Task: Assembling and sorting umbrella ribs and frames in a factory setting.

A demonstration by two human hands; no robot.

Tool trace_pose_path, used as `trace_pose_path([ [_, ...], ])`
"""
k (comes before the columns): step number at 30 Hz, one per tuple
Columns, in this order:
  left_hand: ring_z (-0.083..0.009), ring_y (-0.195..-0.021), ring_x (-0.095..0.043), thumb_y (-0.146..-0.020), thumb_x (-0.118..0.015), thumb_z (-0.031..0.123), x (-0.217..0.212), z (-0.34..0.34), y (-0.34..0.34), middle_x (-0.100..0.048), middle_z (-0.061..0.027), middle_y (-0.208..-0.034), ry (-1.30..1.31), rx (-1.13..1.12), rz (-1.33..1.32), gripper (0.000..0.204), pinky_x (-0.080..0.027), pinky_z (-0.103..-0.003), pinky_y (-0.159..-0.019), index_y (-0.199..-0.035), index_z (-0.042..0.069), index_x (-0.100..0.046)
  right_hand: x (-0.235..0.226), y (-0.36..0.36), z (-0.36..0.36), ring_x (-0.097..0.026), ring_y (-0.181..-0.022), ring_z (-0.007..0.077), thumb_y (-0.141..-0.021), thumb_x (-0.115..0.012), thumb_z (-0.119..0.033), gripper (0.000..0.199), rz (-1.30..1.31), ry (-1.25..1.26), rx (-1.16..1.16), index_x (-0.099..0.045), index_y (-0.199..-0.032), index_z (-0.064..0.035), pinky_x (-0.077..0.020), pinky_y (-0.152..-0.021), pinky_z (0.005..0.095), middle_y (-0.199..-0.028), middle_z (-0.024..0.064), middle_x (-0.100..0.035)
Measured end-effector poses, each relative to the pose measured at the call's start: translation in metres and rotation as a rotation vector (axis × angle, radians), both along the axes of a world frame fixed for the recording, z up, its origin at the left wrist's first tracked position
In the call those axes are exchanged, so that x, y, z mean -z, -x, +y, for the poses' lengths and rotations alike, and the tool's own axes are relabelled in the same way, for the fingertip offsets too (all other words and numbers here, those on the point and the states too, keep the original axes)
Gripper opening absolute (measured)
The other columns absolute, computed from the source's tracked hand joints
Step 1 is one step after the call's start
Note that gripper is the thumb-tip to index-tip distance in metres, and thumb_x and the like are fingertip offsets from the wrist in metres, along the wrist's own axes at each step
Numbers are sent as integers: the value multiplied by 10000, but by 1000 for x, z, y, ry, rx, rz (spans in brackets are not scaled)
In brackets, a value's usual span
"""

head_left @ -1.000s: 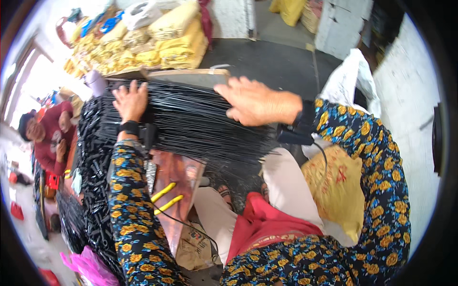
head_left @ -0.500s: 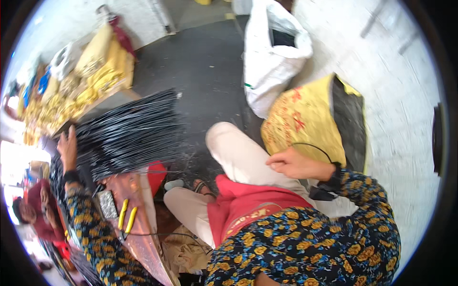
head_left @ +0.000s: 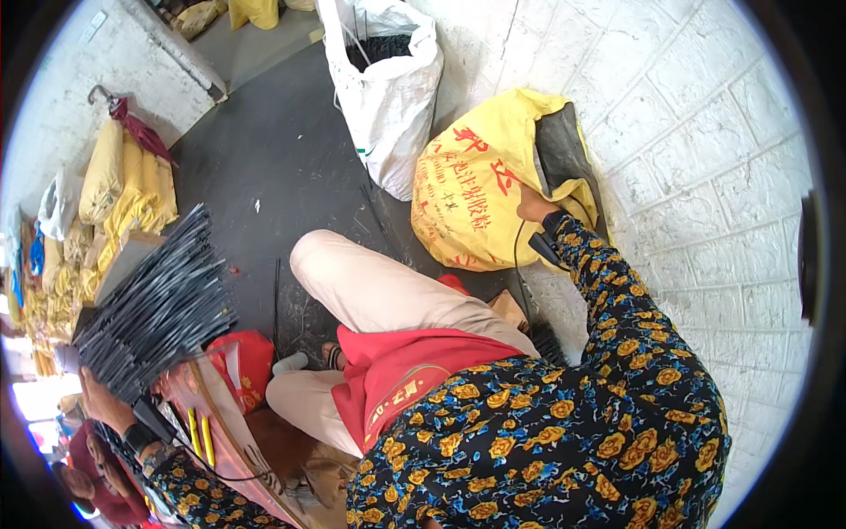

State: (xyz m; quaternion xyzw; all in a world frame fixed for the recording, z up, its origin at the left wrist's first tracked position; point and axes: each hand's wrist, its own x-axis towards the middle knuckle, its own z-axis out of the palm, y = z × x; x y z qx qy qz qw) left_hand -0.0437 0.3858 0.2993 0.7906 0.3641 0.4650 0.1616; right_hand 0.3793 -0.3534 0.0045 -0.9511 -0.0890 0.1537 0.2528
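A: What is filling the scene, biggest first?

B: The white brick wall (head_left: 705, 176) is curving round the right side, and the dark floor (head_left: 264, 150) is spreading below it. A yellow sack (head_left: 476, 194) is leaning against the wall, with a white sack (head_left: 388, 79) standing just beside it.

A: And the hands?

B: The right hand (head_left: 533, 207) is reaching into the yellow sack's open mouth. Its fingers are hidden inside, so I cannot tell how far open it is or whether it is gripping anything. The left hand (head_left: 101, 401) is resting at the near end of the bundle of thin black rods (head_left: 154, 304); whether it is clasping them is unclear.

A: How should that reach be done well?

B: I would judge that keeping the left hand pressing down is stopping the rods from fanning apart, while the right is feeling for a neat, aligned handful rather than dragging loose ends out crosswise.
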Motion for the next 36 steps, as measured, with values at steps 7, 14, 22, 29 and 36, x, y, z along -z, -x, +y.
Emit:
trace_pose_path([
  [7,-219,-1130,-566,-963,-499,176,-28,-186,-19,-590,-153,-1233,182,205,-283,394,-467,-319,-965,-1266,-74,-530,-81,20,119,-669,-864,330,-802,-547,-161,355,120,92,-294,-637,-1112,-13,-518,-762,437,-1019,253,-630],
  [14,-187,-817,-606,-918,-514,145,23,-329,-60,-662,-114,-897,332,202,-67,246,-491,-303,-722,-951,-59,-648,-32,32,224,-454,-1197,424,-724,-633,-170,372,-375,37,-548,-640,-1089,-98,-415,-884,569,-1239,229,-514],
  [22,-176,-767,-642,-894,-609,169,118,-388,-28,-704,-110,-844,1005,142,80,290,-511,-306,-732,-1046,-69,-674,-13,-132,141,-450,-1226,413,-888,-453,-170,318,-983,873,-316,-574,-1154,-44,-318,-1002,496,-1223,243,-561],
  [29,-163,-721,-645,-901,-586,90,169,-362,-18,-682,-125,-837,1034,68,50,249,-547,-282,-657,-1070,-82,-649,-66,-107,94,-650,-654,310,-680,-667,-234,172,-59,626,-837,-639,-662,-64,-471,-554,463,-711,121,-665],
  [36,-93,-788,-599,-889,-605,61,182,-358,-23,-667,-47,-842,1123,117,99,216,-488,-237,-736,-1058,-58,-669,-188,-19,181,-586,-642,387,-565,-614,-97,136,-79,178,-1446,-574,-631,15,-422,-557,467,-622,193,-567],
])
